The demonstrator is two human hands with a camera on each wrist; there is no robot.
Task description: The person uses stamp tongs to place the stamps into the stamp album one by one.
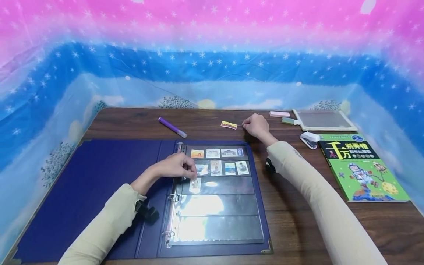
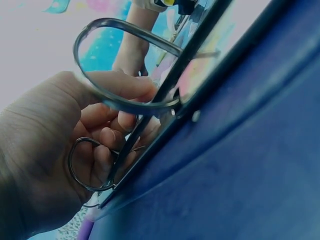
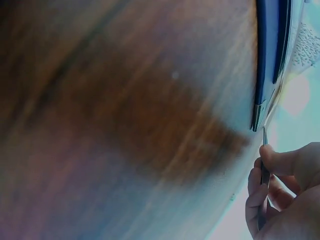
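My left hand is over the ringed side of a stamp album page, fingers loosely bent, fingertips right by a stamp in the third row. Two of the album's metal rings stand in front of those fingers in the left wrist view. Beyond the album, my right hand grips slim metal tweezers between thumb and fingers. The tweezers' tip points at a loose yellow and red stamp lying on the table. Several stamps fill parts of the top two rows.
The dark blue album cover lies spread to the left. A purple marker is behind it. At the right are a green book, a white stapler, a white-framed board, a pink block and a green block.
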